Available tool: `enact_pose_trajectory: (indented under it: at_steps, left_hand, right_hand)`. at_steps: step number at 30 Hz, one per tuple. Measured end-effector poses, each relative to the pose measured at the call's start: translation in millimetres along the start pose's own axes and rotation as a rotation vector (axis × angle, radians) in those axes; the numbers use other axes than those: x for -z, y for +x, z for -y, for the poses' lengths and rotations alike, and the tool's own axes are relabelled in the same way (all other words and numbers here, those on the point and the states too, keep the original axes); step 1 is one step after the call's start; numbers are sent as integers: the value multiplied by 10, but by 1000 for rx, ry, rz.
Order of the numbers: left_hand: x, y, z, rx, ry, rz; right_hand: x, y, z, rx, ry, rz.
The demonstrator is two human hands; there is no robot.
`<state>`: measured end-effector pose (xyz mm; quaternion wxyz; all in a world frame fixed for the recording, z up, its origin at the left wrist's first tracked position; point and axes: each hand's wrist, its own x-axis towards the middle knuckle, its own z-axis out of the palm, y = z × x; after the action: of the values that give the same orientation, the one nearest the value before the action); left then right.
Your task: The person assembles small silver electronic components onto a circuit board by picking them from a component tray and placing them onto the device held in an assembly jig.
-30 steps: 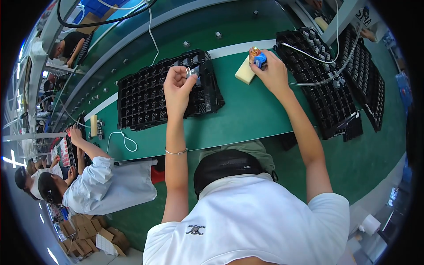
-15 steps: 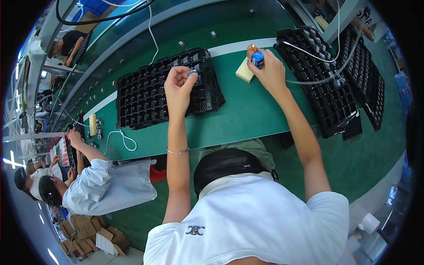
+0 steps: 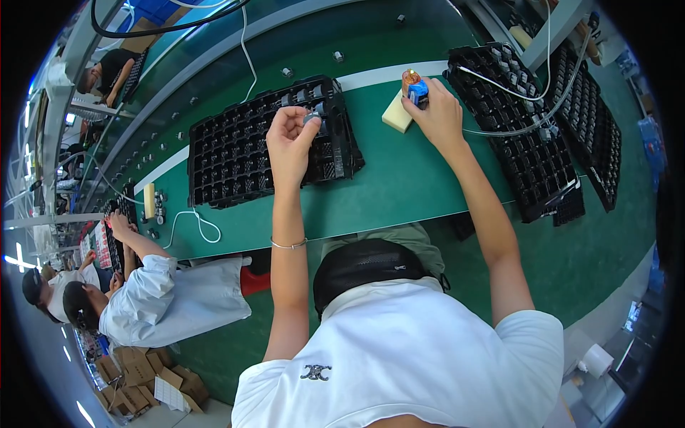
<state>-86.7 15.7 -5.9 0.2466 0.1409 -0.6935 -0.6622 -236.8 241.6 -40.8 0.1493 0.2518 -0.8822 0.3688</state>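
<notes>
My left hand (image 3: 291,141) is closed, pinching a small grey metal part (image 3: 311,118) between thumb and fingers. It is over the right end of a black compartment tray (image 3: 235,153), where a few grey parts sit along the far edge. To the right, my right hand (image 3: 439,118) is wrapped round a small blue object with an orange-brown top (image 3: 414,87); its exact kind is unclear. Just below and left of that object, a pale yellow sponge block (image 3: 397,114) lies on the green table (image 3: 385,178).
More black trays (image 3: 524,143) stand at the right, partly filled, with a clear tube (image 3: 514,133) and white cable across them. Beyond the table, small metal parts (image 3: 337,56) sit on a green conveyor (image 3: 371,43). A co-worker (image 3: 143,299) works at the left.
Parts on the conveyor have shifted slightly left. My left hand stays almost still with the metal part. The blue object in my right hand has moved a touch to the right.
</notes>
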Motion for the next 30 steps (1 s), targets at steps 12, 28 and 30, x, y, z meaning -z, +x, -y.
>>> enact_pose_trajectory:
  at_steps: [12,28,30]
  left_hand:
    - [-9,-27,-38,7,-2,-8]
    - [8,-21,-16,8,11,-31]
    - [8,-12,-1,10,0,-26]
  right_hand:
    - [78,65,-145,-165,351,43]
    - [73,-48,97,-51,17,30]
    - [57,-42,76,-48,6,31]
